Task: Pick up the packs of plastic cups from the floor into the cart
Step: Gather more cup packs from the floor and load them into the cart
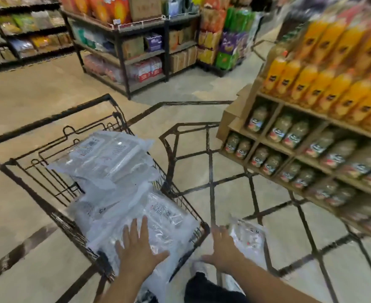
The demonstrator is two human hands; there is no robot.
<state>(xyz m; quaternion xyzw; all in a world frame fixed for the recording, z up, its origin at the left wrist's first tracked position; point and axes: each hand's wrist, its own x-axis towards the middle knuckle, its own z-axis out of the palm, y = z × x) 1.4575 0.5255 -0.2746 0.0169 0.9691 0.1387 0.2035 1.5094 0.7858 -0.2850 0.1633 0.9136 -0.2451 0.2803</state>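
Observation:
A black wire cart (49, 132) stands in front of me with several clear packs of plastic cups (112, 162) piled in it. My left hand (139, 248) lies flat, fingers spread, on the nearest pack (167, 217) at the cart's near end. My right hand (221, 248) hangs open just right of the cart's near corner, fingers apart. One more pack of cups (249, 241) lies on the floor right beside that hand; whether the hand touches it cannot be told.
A wooden rack (267, 138) of jars and orange juice bottles stands close on the right. A dark metal shelf unit (125, 62) of boxes stands ahead, with more shelves at far left. My shoe (200, 268) is below the cart's corner.

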